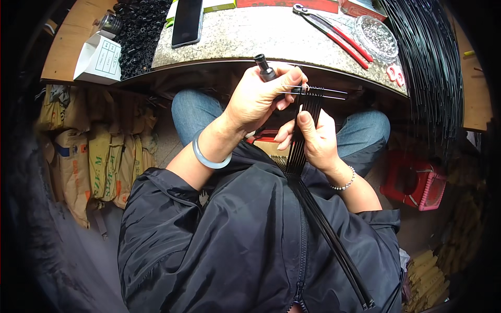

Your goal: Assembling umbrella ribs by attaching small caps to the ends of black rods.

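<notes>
My left hand [253, 99] is closed around a black cylindrical part [265, 68] with a narrower end that sticks up above the fist. Between its thumb and fingers run two thin metal wires [334, 95], which point to the right. At the wires lie the upper ends of a bundle of long thin black ribs [296, 156], like umbrella ribs. Closed on that bundle just below the wires, my right hand [319, 136] keeps its thumb in front. The ribs' lower ends hang down across my dark jacket. The exact join of ribs and wires is too small to make out.
On the bench ahead lie a phone [188, 22], red-handled pliers [336, 39], a glass dish [376, 37] and a white box [99, 58]. Many black ribs [425, 62] drape over its right edge. A red stool [409, 180] and sacks [73, 167] stand on the floor.
</notes>
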The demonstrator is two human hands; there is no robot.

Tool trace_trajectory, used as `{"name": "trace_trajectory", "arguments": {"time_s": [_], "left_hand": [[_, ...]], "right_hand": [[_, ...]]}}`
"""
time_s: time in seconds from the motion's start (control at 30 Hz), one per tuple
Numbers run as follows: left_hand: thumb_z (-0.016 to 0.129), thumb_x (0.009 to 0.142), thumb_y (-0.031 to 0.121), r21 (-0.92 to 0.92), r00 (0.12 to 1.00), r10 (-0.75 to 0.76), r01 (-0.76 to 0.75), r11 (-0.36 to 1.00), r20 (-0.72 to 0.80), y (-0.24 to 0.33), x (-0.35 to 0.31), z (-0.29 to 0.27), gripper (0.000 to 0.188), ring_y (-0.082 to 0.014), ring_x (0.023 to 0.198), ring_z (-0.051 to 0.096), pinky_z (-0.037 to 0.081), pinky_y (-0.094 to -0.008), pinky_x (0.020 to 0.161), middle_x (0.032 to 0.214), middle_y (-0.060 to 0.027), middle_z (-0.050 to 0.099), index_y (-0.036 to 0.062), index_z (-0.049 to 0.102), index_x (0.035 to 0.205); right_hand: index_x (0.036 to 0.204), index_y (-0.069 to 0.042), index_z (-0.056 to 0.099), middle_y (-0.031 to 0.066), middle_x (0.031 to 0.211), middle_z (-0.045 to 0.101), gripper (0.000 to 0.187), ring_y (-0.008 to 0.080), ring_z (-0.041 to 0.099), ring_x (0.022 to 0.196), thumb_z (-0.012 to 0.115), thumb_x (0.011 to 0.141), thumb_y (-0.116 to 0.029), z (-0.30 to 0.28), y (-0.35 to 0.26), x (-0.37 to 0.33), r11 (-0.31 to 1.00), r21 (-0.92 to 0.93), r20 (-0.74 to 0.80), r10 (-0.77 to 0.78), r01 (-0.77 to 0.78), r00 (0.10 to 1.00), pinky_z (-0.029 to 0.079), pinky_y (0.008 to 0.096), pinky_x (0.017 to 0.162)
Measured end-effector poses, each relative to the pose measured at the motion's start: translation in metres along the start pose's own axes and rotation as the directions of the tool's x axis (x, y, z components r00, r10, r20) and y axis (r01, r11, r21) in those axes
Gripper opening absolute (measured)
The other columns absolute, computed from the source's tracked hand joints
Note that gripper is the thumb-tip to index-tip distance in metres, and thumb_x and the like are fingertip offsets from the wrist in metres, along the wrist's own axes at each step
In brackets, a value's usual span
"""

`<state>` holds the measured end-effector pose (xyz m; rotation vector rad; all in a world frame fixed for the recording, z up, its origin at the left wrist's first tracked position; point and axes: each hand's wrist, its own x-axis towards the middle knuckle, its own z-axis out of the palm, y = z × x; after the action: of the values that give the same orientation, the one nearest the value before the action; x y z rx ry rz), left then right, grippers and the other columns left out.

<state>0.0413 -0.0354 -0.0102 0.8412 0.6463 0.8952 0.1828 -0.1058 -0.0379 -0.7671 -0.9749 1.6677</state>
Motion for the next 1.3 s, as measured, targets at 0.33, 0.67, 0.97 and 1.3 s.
{"name": "trace_trajectory", "arguments": {"time_s": [0.33,0.67,0.97,1.3], "left_hand": [[0.055,0.089,0.031,0.008,0.997,0.064,-0.064,0.998,0.037,-0.006,-0.005,-0.004,0.037,-0.0056,0.063,0.052,0.045,-0.0168,0.056,0.093,-0.0101,0.062,-0.0040,0.059,0.103],[0.062,0.084,0.029,-0.188,0.977,0.162,-0.134,0.973,0.142,-0.015,-0.021,-0.004,0.055,-0.0056,0.069,0.057,0.047,-0.0158,0.069,0.087,-0.0069,0.063,-0.0095,0.048,0.119],[0.063,0.080,-0.001,0.117,0.981,0.173,-0.162,0.980,-0.088,-0.016,-0.015,0.010,0.025,-0.0092,0.077,0.061,0.047,-0.0178,0.060,0.096,-0.0106,0.065,-0.0023,0.059,0.105],[0.065,0.081,0.005,-0.187,0.993,0.047,-0.026,0.982,0.104,-0.012,-0.013,-0.001,0.023,-0.0074,0.067,0.054,0.044,-0.0195,0.061,0.088,-0.0047,0.064,-0.0004,0.061,0.103]], "right_hand": [[0.108,0.002,0.046,0.0135,0.071,0.062,0.036,0.0166,0.061,0.058,0.047,0.093,-0.030,0.000,0.000,0.000,1.000,0.022,-0.019,-0.009,0.010,1.000,0.052,0.0248,0.054],[0.109,0.001,0.044,0.0133,0.084,0.058,0.031,0.0161,0.061,0.061,0.049,0.093,-0.025,-0.005,-0.003,-0.001,0.998,0.057,0.028,0.011,-0.013,1.000,0.052,0.0250,0.052],[0.114,0.000,0.036,0.0126,0.078,0.057,0.043,0.0160,0.060,0.057,0.047,0.092,-0.035,-0.002,0.002,-0.002,0.998,0.005,-0.015,-0.068,0.068,0.998,0.051,0.0239,0.050],[0.111,0.000,0.038,0.0142,0.063,0.058,0.050,0.0162,0.056,0.045,0.036,0.093,-0.047,-0.004,-0.004,0.001,0.998,-0.057,0.082,0.036,-0.032,0.996,0.046,0.0227,0.044]]}}
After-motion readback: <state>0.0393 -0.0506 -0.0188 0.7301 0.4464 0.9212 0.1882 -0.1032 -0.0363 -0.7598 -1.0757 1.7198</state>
